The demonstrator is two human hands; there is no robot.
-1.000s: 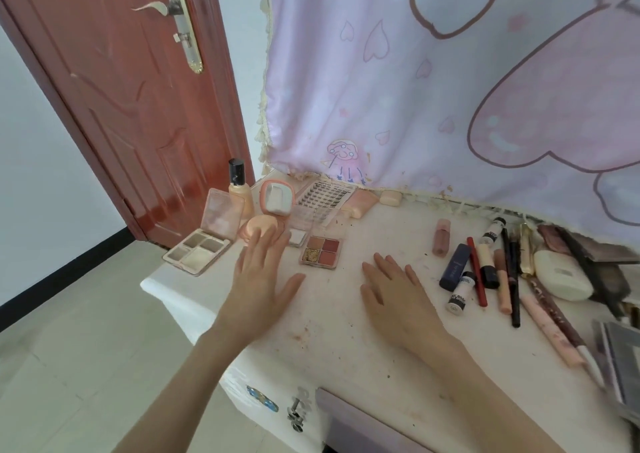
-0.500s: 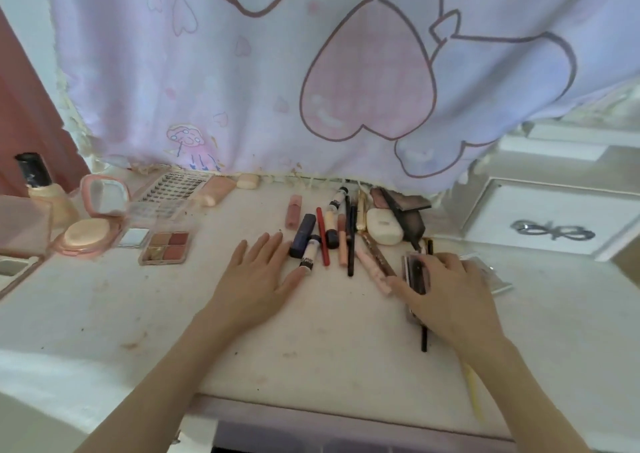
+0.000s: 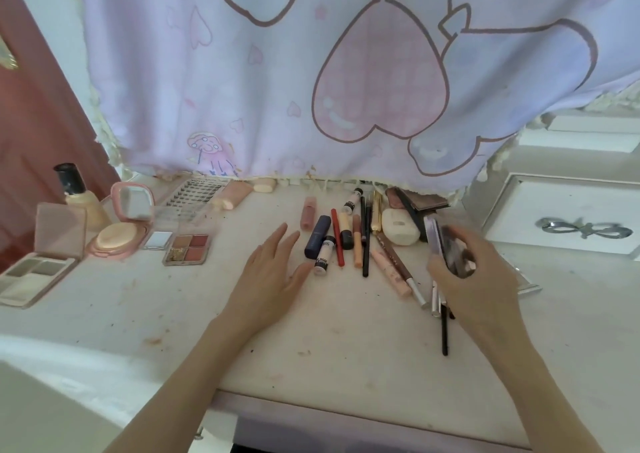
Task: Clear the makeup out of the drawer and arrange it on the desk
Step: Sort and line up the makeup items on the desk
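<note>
Several lipsticks, pencils and tubes point(image 3: 349, 237) lie side by side in the middle of the white desk point(image 3: 173, 314). My left hand point(image 3: 273, 276) lies flat with fingers spread just left of them, its thumb by a white tube point(image 3: 323, 255). My right hand point(image 3: 474, 276) grips a dark palette point(image 3: 446, 244) and holds it tilted above the desk on the right. Under that hand lie several thin pencils point(image 3: 443, 317). An eyeshadow quad point(image 3: 188, 248), a pink cushion compact point(image 3: 124, 224), an open palette point(image 3: 38, 272) and a foundation bottle point(image 3: 78, 192) stand at the left.
A lilac cloth point(image 3: 346, 71) with heart balloons hangs over the desk's back edge. A white drawer unit point(image 3: 571, 213) with a silver bow handle stands at the right. A white soap-shaped case point(image 3: 400, 231) and a brown palette point(image 3: 422, 201) sit behind the pencils. A red door point(image 3: 31, 106) is at left.
My view swung right from the compacts to the pencils. My right hand reached the dark palette on the desk, gripped it and lifted it. My left hand shifted right beside the tubes.
</note>
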